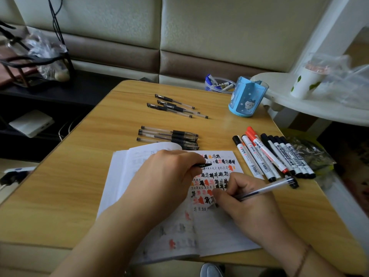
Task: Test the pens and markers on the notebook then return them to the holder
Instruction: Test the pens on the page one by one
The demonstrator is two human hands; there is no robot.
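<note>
An open notebook [211, 232] lies at the table's near edge, its right page covered with black and red marks. My right hand [245, 198] grips a clear gel pen [269, 187] with its tip down on the page. My left hand [165, 176] rests on the notebook and pinches a black pen cap [203, 165]. Several gel pens lie in two groups, one [169, 136] just beyond the notebook, another [175, 105] farther back. A row of black and red whiteboard markers [273, 156] lies at the right. The blue holder [247, 96] stands at the far right.
A wooden table [79, 176] carries everything. A clear tub with blue-capped markers [217, 84] sits behind the holder. A white plastic chair [299, 100] with a paper cup [305, 80] and plastic bags presses against the table's right side. A crumpled wrapper [313, 154] lies beside the markers.
</note>
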